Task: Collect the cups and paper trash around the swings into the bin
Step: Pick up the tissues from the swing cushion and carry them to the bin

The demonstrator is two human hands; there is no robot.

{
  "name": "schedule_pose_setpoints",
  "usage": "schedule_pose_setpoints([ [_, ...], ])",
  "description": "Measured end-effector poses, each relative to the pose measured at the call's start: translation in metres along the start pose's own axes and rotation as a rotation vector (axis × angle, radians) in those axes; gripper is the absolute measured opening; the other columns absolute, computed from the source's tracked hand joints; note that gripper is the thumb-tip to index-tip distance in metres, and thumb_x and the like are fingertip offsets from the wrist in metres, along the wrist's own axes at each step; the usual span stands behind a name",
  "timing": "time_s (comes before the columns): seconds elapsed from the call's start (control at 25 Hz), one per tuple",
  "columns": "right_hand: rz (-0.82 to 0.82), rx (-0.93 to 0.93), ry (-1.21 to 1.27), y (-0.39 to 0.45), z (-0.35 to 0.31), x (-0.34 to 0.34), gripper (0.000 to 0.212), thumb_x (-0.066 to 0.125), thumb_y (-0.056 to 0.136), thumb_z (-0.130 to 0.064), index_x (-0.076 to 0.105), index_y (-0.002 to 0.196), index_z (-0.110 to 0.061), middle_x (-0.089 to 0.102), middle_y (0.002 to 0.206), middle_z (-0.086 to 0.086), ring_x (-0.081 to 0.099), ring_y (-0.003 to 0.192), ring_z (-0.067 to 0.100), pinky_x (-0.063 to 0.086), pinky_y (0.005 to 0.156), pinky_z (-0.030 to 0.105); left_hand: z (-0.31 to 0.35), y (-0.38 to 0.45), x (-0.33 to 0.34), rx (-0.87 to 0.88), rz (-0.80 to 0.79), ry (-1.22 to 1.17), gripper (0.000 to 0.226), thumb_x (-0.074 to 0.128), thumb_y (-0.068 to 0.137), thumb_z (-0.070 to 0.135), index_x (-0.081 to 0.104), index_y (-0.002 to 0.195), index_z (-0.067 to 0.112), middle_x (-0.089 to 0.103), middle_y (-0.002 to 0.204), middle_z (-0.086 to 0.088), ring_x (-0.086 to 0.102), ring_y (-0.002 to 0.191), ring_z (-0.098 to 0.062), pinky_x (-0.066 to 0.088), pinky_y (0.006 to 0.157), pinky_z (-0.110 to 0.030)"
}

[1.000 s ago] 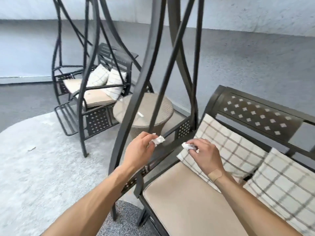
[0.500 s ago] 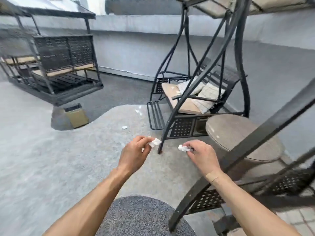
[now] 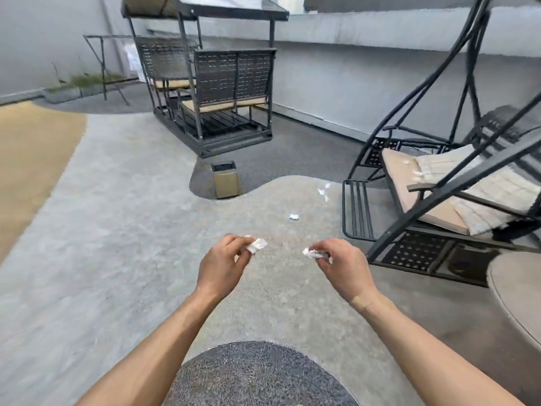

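My left hand point(image 3: 224, 263) pinches a crumpled white paper scrap point(image 3: 257, 245) between thumb and fingers. My right hand point(image 3: 341, 266) holds a second crumpled paper scrap point(image 3: 310, 253) the same way. Both hands hover at chest height over the light grey floor. A small tan bin point(image 3: 225, 180) with a dark open top stands on the floor ahead, well beyond my hands. More paper bits lie on the floor: one point(image 3: 293, 216) ahead of my right hand, others point(image 3: 323, 191) near the swing's footrest. Small white scraps point(image 3: 405, 161) rest on the swing cushion.
A black metal swing seat point(image 3: 439, 194) with beige cushion and striped pillows stands at the right. A covered glider bench point(image 3: 210, 92) stands behind the bin. A round table edge point(image 3: 515, 291) shows at the far right. A dark round mat point(image 3: 257, 373) lies below me.
The view has turned left, away from the near swing seat; the bin and glider bench now sit ahead. Both hands keep their paper scraps and hold the same pose.
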State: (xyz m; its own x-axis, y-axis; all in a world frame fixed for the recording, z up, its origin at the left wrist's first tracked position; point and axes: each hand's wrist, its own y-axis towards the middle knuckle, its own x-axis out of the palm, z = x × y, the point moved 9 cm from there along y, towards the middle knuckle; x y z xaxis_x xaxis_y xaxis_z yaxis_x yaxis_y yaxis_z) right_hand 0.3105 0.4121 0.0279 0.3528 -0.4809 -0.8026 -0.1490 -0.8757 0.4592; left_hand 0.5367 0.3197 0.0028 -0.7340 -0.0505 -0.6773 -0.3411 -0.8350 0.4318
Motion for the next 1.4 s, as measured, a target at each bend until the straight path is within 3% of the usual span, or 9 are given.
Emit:
schedule_pose_setpoints([
  [0.24,-0.031,-0.085,0.100,0.122,0.022,0.063,0.012,0.072,0.081,-0.016,0.071,0.089,-0.023,0.069,0.084,-0.010,0.063,0.075,0.015,0.051,0.063,0.032,-0.053,0.092,0.010,-0.095,0.038,0.081,0.017,0.062,0.092,0.027,0.070,0.106,0.031,0.062,0.098,0.019,0.060,0.076,-0.002,0.050,0.061,-0.031],
  [0.48,-0.083,-0.098,0.107,0.241,0.044,0.109,0.014,0.070,0.080,-0.015,0.072,0.092,-0.022,0.070,0.087,-0.007,0.062,0.078,0.016,0.041,0.063,0.025,-0.098,0.194,0.017,-0.176,0.078,0.104,0.016,0.062,0.092,0.028,0.069,0.105,0.035,0.062,0.096,0.018,0.060,0.077,-0.001,0.046,0.061,-0.029],
  [0.76,-0.135,-0.128,0.143,0.360,0.037,0.187,0.016,0.071,0.080,-0.015,0.072,0.092,-0.025,0.070,0.087,-0.011,0.052,0.071,0.005,0.035,0.063,0.022,-0.182,0.291,0.011,-0.239,0.119,0.132,0.014,0.062,0.091,0.031,0.067,0.105,0.033,0.063,0.097,0.017,0.059,0.076,-0.002,0.049,0.064,-0.031],
  [1.16,-0.204,-0.066,0.077,0.548,0.020,0.333,0.018,0.069,0.082,-0.020,0.069,0.098,-0.029,0.071,0.091,-0.008,0.064,0.080,0.017,0.049,0.069,0.030,-0.343,0.465,0.018,-0.237,0.025,0.122,0.010,0.061,0.091,0.029,0.062,0.099,0.035,0.064,0.093,0.017,0.060,0.078,-0.007,0.050,0.064,-0.032],
  [1.4,-0.193,-0.032,0.086,0.646,0.019,0.387,0.017,0.071,0.082,-0.021,0.069,0.096,-0.030,0.071,0.089,-0.011,0.063,0.074,0.012,0.051,0.065,0.030,-0.406,0.567,0.027,-0.249,-0.006,0.082,0.010,0.061,0.091,0.029,0.061,0.098,0.037,0.065,0.092,0.019,0.062,0.079,-0.004,0.048,0.063,-0.026],
])
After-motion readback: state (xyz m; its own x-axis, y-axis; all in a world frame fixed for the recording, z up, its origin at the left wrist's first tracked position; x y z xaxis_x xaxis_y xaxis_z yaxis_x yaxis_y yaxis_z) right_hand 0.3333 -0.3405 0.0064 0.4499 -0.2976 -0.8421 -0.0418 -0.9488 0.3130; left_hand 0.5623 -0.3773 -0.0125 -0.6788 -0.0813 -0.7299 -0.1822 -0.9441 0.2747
